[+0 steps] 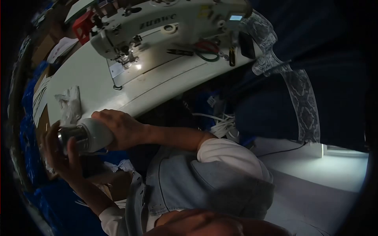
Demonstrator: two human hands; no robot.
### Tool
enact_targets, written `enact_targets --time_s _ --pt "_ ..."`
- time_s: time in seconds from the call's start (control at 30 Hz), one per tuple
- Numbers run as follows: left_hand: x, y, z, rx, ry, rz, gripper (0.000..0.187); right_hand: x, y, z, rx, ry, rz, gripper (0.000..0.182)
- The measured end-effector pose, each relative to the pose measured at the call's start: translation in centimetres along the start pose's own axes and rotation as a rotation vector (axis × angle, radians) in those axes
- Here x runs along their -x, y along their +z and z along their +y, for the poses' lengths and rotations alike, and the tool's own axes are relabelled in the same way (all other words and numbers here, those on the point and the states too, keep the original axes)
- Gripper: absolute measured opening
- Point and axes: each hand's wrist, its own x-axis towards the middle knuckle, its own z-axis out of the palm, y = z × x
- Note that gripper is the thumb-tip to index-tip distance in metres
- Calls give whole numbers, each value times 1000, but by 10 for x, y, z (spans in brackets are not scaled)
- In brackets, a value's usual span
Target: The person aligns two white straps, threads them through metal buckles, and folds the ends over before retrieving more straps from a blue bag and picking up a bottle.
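Note:
In front of my body, beyond the near left edge of the sewing table [90,84], I hold a white thermos bottle [101,135] on its side. My right hand [124,128] wraps round its white body. At the other end, the fingers and thumb of my left hand [59,155] curl round its shiny metal top [80,137]. The palm side of the left hand is partly hidden. A crumpled clear plastic bag [71,102] lies on the table just beyond the bottle.
A lit sewing machine [189,17] stands on the table. Beside it are scissors [206,57], a dark pen-like tool [180,52], a screwdriver [232,57] and a phone [246,45]. Patterned lace trim [303,98] hangs at right. Blue plastic sheeting [51,208] lies at lower left.

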Motion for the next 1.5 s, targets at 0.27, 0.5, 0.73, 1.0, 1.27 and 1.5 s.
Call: enact_targets --time_s 0.27,0.5,0.73,1.0,1.27,1.5 --pt "29 -2 -37 838 -313 486 47 12 -8 18 66 -36 88 75" --pt "95 86 -19 1724 -763 536 59 6 -20 27 -260 300 -24 77" --pt "126 92 7 1984 -742 321 64 -12 -23 25 71 19 -23 79" --pt "136 69 3 1851 -658 315 64 -24 -4 23 291 -227 -153 69" --pt "120 38 -7 1450 -553 320 71 -60 -10 4 370 -437 -284 78" --pt "119 39 -16 1341 -428 337 68 -66 -28 -2 484 -398 -328 72"
